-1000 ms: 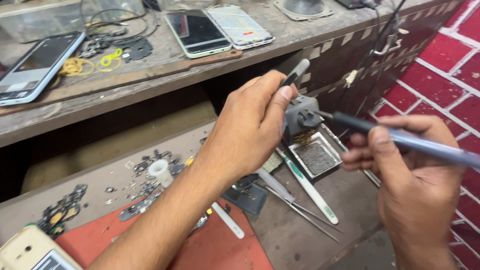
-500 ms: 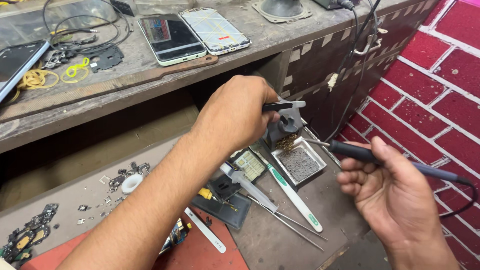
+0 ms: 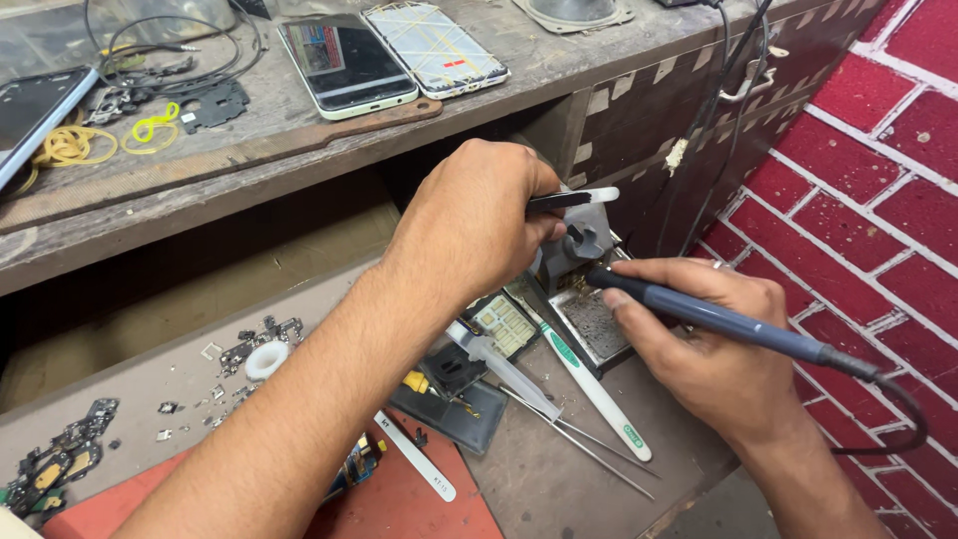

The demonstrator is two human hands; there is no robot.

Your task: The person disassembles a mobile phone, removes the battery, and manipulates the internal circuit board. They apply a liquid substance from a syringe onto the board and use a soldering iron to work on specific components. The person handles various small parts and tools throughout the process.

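We saw our left hand [image 3: 469, 235] closed in a grip on slim dark tweezers [image 3: 574, 198] with a pale tip, held over a small grey metal stand [image 3: 584, 240]. Our right hand [image 3: 714, 354] was wrapped around a smooth blue-grey soldering iron [image 3: 728, 321], whose black nose met the stand; the iron's tip itself was hidden there. Its cable ran off toward the red brick wall [image 3: 868, 150]. Below sat a shallow, grimy metal tray [image 3: 604, 324] and a white-and-green tool [image 3: 589, 384] on the worn wooden bench [image 3: 559, 489]. Two phones [image 3: 394, 55] lay flat on the shelf [image 3: 249, 150] above. What the tweezers pinched we could not make out.
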